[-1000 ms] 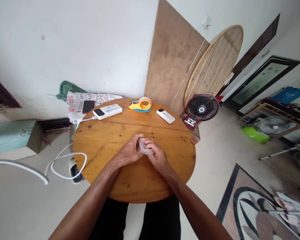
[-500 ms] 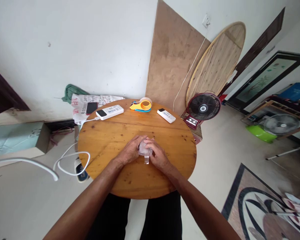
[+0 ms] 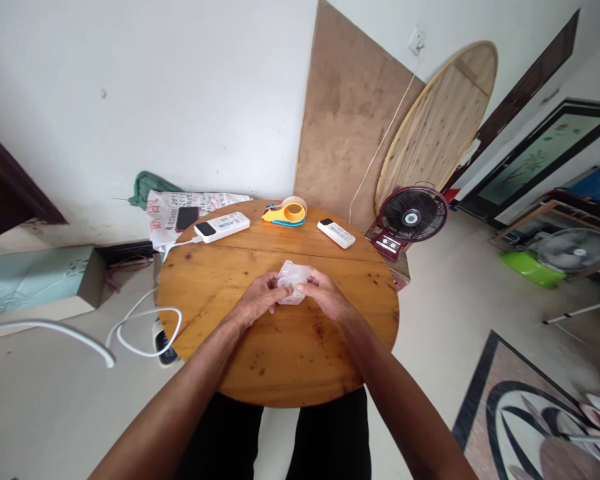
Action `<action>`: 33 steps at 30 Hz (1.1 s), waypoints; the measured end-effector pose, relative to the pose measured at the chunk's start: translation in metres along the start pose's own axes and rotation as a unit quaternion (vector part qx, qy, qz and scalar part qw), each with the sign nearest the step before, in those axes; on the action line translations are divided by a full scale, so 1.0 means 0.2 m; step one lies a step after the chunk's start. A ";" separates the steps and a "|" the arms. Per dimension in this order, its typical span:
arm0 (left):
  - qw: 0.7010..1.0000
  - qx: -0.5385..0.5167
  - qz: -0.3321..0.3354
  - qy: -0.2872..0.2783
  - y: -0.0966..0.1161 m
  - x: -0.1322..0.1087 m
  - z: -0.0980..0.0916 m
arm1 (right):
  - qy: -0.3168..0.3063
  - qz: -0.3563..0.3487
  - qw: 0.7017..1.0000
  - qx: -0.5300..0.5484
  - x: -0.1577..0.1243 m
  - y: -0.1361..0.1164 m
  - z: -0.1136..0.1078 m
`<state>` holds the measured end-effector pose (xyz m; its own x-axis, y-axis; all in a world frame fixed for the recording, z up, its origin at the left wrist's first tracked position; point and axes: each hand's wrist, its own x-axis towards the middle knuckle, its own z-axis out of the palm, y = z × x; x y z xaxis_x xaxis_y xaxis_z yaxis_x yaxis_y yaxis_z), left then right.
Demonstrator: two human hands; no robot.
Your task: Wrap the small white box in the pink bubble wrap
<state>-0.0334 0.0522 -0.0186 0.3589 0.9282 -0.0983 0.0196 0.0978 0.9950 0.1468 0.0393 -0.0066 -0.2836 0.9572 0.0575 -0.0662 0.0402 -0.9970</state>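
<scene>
Over the middle of the round wooden table (image 3: 260, 360), both hands hold a small packet (image 3: 294, 273) wrapped in clear, shiny plastic. My left hand (image 3: 258, 297) grips its left side, thumb lying across the front. From the right, my right hand (image 3: 327, 295) closes on the packet, with its thumb against the near face. The fingers behind the packet are partly hidden, and its contents cannot be made out. Beyond the hands lies a yellow and blue tape dispenser (image 3: 284, 213) with a roll of clear tape.
A white power bank (image 3: 223, 227) with a white cable plugged in lies at the back left, near a dark phone (image 3: 187, 217). Another white device (image 3: 336, 234) is at the back right. A dark red fan (image 3: 409, 217) stands beyond the table's right edge.
The packet has been turned and tilted up, showing more of its face. The clear tape strip that hung from its near side is no longer visible. Both thumbs have moved onto its front.
</scene>
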 end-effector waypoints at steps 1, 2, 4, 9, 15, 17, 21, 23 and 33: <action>1.000 0.001 -0.011 0.008 0.00 0.01 0.00 | -0.019 0.005 1.000 0.015 0.00 0.00 0.00; 1.000 0.004 -0.020 0.015 0.00 0.01 0.00 | -0.035 0.008 0.999 0.024 0.00 0.00 0.00; 0.999 0.021 -0.035 0.022 -0.01 0.02 0.00 | -0.048 0.012 0.998 0.028 -0.01 0.00 0.01; 0.993 0.114 -0.019 0.035 0.00 0.00 0.00 | -0.001 0.022 0.999 0.030 -0.01 0.04 0.01; 0.926 0.270 0.197 0.178 0.00 -0.03 0.00 | 0.032 0.027 0.998 0.056 0.01 0.07 -0.01; 0.907 0.260 0.283 0.175 -0.01 -0.02 0.00 | 0.028 0.027 0.998 0.050 0.01 0.06 0.00; 0.891 0.232 0.363 0.145 -0.04 -0.01 0.01 | 0.012 0.036 0.998 0.041 0.00 0.05 0.00; 0.897 0.226 0.354 0.140 -0.04 0.00 0.01 | 0.008 0.036 0.999 0.038 -0.01 0.05 0.01; 0.920 0.233 0.294 0.114 -0.04 -0.02 0.00 | -0.009 0.035 0.999 0.001 -0.01 0.06 0.00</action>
<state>-0.0341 0.0480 -0.0256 0.2321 0.8276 0.5111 0.3020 -0.5608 0.7709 0.1468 0.0375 -0.0188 -0.3047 0.9524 -0.0116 -0.0481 -0.0276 -0.9985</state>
